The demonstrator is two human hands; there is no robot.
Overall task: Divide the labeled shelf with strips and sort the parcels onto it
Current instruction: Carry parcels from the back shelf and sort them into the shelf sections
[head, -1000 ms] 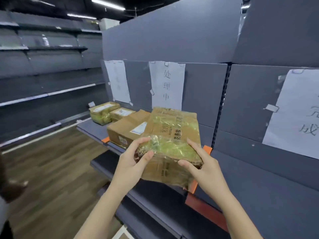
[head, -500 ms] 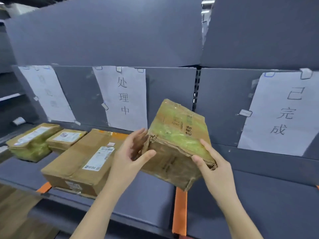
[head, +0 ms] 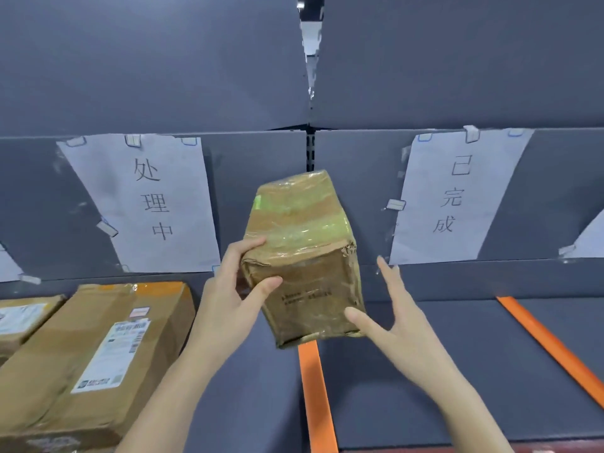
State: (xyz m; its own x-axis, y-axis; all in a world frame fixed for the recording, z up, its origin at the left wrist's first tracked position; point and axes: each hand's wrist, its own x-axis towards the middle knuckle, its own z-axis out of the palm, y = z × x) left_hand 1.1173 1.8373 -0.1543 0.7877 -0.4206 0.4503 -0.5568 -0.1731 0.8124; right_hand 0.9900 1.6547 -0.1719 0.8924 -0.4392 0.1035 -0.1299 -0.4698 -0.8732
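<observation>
A small cardboard parcel (head: 304,256) wrapped in clear and greenish tape is held up in front of the shelf's back wall, above the middle orange strip (head: 315,397). My left hand (head: 233,286) grips its left near corner, thumb on the front face and fingers over the top edge. My right hand (head: 389,318) lies beside its right side with fingers straight and spread; the thumb touches the lower right corner. A second orange strip (head: 552,344) runs diagonally on the grey shelf (head: 425,371) at the right.
A large brown parcel (head: 98,354) with a white label lies on the shelf at the left, and a smaller one (head: 23,318) beyond it. Paper labels hang on the back wall: one (head: 147,204) at the left, one (head: 454,197) at the right.
The view has swung right and closer to the shelf. The parcel has been turned more upright and moved right, over the middle strip. My right hand's fingers have come off it and spread.
</observation>
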